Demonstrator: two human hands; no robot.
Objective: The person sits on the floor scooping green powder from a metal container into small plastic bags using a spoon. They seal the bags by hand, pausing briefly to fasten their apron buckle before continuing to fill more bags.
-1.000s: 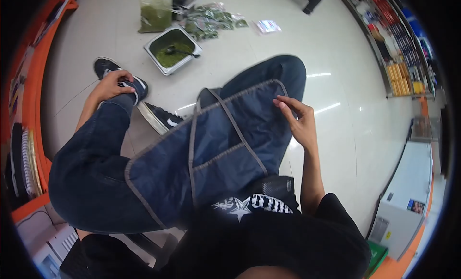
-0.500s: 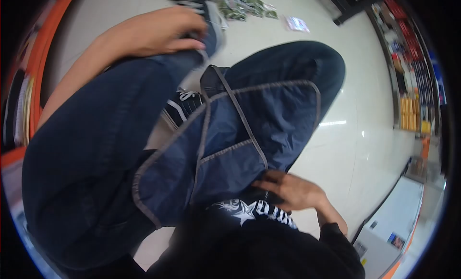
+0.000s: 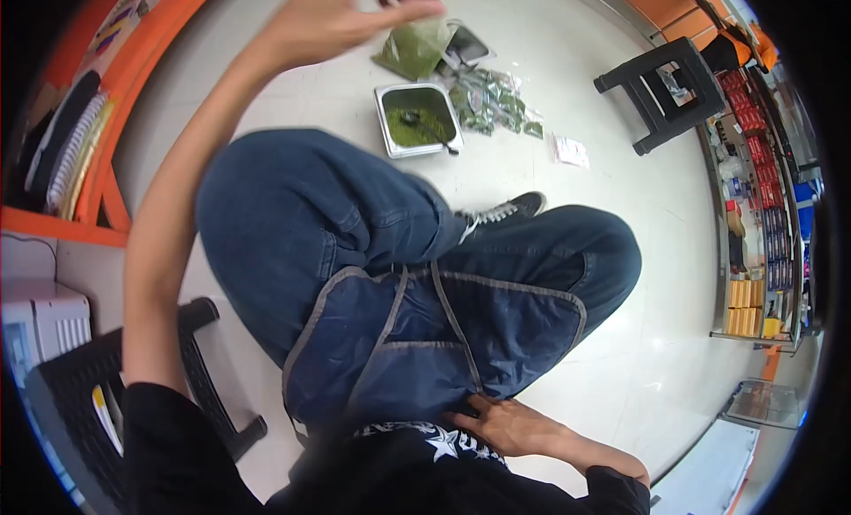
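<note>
My left hand is raised at the top edge, above and beyond my bent knee. Its fingers are curled and partly cut off, with a whitish bit near them that I cannot make out. Just past it a clear plastic bag of green powder stands on the floor. Beside that is a metal tub of green powder, with a dark scoop and a dark handle at its rim. My right hand rests at the waist of the navy apron on my lap, its fingers apart and touching the cloth.
Several small packets of green stuff lie beyond the tub, with a pale packet to their right. A dark tray sits behind. Black stools stand at the right and left. Stocked shelves line the right side.
My left hand has moved from beside my knee out and up to the top edge. The view has shifted, bringing the tub, the powder bag and the stools into sight. My right hand stays at the apron.
</note>
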